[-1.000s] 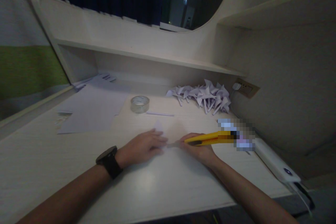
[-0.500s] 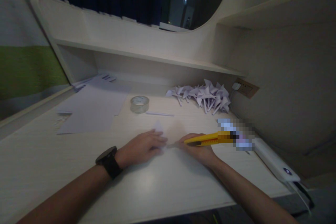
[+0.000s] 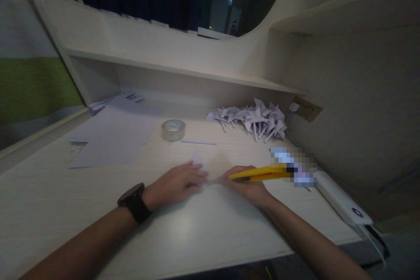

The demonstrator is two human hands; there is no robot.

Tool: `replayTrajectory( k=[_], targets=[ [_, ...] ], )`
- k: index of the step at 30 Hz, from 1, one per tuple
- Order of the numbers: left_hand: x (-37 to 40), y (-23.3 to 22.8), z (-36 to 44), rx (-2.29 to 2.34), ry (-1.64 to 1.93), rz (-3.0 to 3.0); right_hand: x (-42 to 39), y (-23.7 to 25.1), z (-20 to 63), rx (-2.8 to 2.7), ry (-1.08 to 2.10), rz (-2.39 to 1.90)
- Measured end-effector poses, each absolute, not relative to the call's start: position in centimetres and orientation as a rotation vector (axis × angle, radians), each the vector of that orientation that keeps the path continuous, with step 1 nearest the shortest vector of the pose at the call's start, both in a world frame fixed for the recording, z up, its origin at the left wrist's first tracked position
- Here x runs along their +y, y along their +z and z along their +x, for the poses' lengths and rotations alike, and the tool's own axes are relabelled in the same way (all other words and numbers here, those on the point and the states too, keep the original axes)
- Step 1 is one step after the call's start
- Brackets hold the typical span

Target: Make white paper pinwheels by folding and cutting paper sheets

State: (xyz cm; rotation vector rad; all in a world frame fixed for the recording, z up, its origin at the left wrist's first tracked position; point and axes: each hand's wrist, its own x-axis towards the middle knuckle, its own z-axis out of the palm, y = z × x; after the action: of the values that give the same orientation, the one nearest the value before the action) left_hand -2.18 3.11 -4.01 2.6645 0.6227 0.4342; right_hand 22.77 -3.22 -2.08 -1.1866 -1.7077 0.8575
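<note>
- Fingers (image 3: 193, 175) of the left hand (image 3: 175, 185) lie flat, pressing a small white paper sheet (image 3: 210, 164), covering its near edge.
- Right hand (image 3: 247, 188), at 3 o'clock, grips a yellow plastic utility knife (image 3: 259, 174); its blade tip is blurred against the pale wooden surface (image 3: 197, 227).

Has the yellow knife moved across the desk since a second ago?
No. The yellow knife in the right hand keeps its place relative to the tape roll; only the camera shifted.

Left hand (image 3: 179, 182) presses flat on a small white paper (image 3: 210, 164) on the surface (image 3: 49, 201), right hand (image 3: 246, 183) grips a yellow box cutter (image 3: 259, 173) right beside it. Tape roll (image 3: 173, 130) and paper pinwheels (image 3: 254, 119) sit farther back.
</note>
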Motion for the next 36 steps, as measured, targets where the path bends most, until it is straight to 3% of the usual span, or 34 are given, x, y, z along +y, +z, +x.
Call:
replayTrajectory(
  k=[36],
  targets=[
    [2.62,-3.89,-2.26,0.587,0.472,2.701,-3.47,-1.91,22.87,-1.762,0.826,-1.148]
  ],
)
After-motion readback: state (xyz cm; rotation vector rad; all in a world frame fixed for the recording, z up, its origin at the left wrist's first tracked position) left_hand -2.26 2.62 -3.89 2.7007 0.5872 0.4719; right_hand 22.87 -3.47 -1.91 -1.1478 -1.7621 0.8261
